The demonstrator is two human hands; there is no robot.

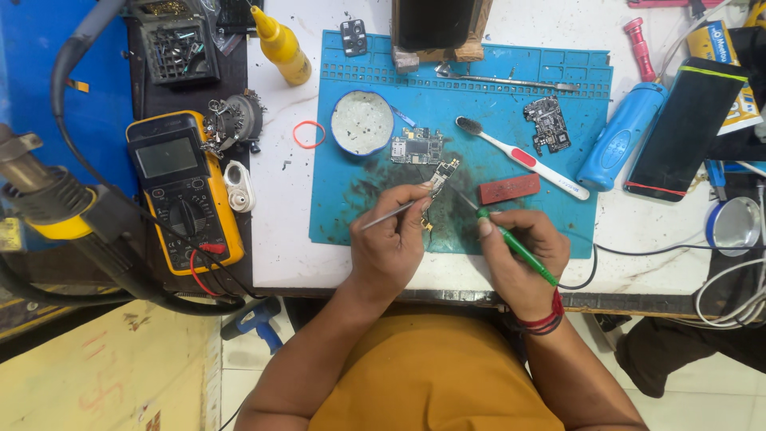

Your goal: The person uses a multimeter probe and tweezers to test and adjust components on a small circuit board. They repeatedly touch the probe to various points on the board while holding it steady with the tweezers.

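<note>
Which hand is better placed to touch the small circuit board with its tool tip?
Right, probably. The right hand holds the green tool with its tip pointing at the small circuit board; the left hand pinches that board with tweezers.

Left hand: my left hand (388, 249), lower centre of the frame, pinches tweezers (391, 214) and steadies a small circuit board (441, 175).
Right hand: my right hand (523, 257) grips a green-handled soldering iron (511, 243), tip angled up-left toward that board.
Work surface: blue mat (375, 172), stained dark beneath my hands.
Mat, upper part: round white tin (362, 122), second board (416, 147), toothbrush (519, 156), red block (509, 189).
Left of frame: yellow multimeter (185, 191).
</note>
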